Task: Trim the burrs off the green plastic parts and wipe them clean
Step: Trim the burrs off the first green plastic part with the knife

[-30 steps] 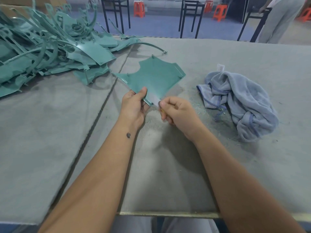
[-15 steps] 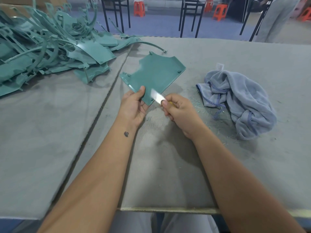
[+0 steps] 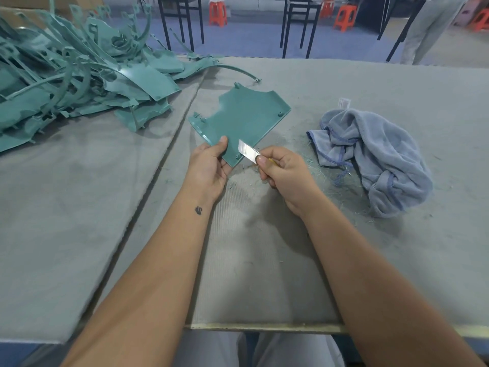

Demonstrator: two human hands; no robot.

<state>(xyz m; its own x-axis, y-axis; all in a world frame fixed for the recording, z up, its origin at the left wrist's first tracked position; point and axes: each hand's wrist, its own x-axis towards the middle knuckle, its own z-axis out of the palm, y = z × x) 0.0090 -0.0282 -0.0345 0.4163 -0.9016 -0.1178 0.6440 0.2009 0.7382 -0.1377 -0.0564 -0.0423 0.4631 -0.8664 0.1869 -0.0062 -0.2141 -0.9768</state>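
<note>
Head view, the only one I've got. My left hand (image 3: 209, 165) pinches the green plastic part (image 3: 243, 120) at its near corner, thumb on top, fingers underneath, tilting the panel up off the surface (image 3: 264, 260) so its lower right edge faces the blade (image 3: 247, 151). My right hand (image 3: 287, 173) is curled around a knife, thumb pressed on the flat of the steel near the handle; only a sliver of yellow handle shows. The blade lies flat against the panel's near edge, right beside the corner, which I judge is the angle for shaving a burr along that rim.

The panel is thin, smooth moulded plastic, matte teal, with a scalloped cut-out on its far side and small raised bosses near the corners. It looks stiff enough to be held by one corner without drooping.

Off to the left, the pile of green parts (image 3: 79, 83) sits heaped: curved strips, bands and panels in the same teal, tangled together. To the right, a crumpled blue-grey cloth (image 3: 378, 160) lies near, soft terry with darker stitched hems, probably kept close for the wipe. Fine pale shavings (image 3: 317, 173) litter the grey felt-like covering between cloth and hands.
</note>
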